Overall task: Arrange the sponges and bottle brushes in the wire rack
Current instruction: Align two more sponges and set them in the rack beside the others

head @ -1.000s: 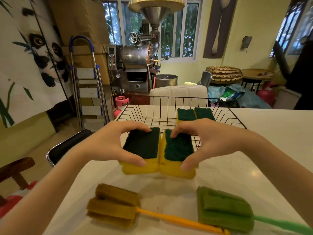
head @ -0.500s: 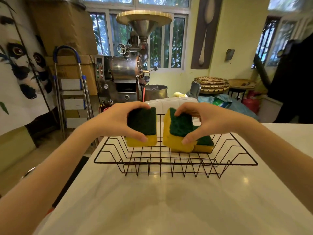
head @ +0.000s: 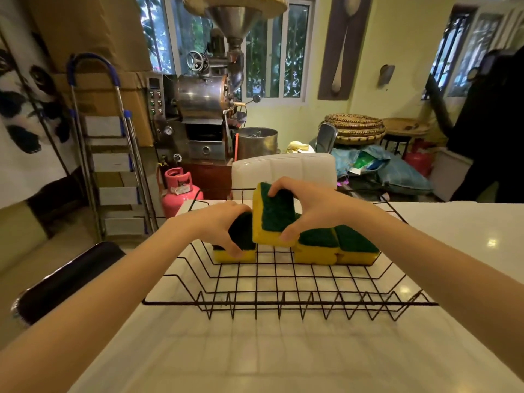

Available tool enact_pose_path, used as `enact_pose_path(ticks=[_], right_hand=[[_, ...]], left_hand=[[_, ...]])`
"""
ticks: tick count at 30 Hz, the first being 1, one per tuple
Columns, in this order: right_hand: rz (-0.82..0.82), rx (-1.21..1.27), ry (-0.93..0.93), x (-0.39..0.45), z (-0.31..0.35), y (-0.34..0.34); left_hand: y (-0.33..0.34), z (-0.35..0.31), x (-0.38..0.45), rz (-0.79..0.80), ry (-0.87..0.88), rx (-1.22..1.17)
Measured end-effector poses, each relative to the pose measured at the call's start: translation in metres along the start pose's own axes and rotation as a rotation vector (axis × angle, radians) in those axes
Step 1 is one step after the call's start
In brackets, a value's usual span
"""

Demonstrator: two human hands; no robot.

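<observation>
While gripping sponges point(head: 273, 219), both arms outstretched

Both bare forearms reach forward, converging. The left hand point(head: 219, 225) curls palm-down, thumb low and fingers over the top, pinching closed. The right hand point(head: 309, 207) sits higher, fingers hooked above, thumb beneath, clamped tight.

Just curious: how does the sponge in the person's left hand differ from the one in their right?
The left-hand sponge sits low on the wire rack floor, green side up; the right-hand sponge is lifted and tilted, green face toward the camera. The left hand covers more of its sponge than the right hand does. Both are yellow with green scrub pads.
</observation>
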State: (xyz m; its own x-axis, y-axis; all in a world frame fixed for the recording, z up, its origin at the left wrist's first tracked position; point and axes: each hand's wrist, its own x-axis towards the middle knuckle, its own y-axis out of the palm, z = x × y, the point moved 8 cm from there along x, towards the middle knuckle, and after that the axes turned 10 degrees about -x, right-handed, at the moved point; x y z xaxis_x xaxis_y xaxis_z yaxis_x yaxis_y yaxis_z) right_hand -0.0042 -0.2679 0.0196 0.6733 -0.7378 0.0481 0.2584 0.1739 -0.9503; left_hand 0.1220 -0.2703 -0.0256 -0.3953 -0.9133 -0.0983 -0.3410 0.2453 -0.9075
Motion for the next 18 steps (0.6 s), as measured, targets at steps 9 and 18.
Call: enact_pose_path(ticks=[9,18], right_hand=[[0.123,-0.037,0.065,0.019,-0.02,0.029],[0.203,-0.144,0.073,0.024,-0.02,0.047]], left_hand=[[0.006,0.01,0.004,0.084,-0.099,0.107],[0.009,0.009,0.007,0.099,-0.105,0.079]])
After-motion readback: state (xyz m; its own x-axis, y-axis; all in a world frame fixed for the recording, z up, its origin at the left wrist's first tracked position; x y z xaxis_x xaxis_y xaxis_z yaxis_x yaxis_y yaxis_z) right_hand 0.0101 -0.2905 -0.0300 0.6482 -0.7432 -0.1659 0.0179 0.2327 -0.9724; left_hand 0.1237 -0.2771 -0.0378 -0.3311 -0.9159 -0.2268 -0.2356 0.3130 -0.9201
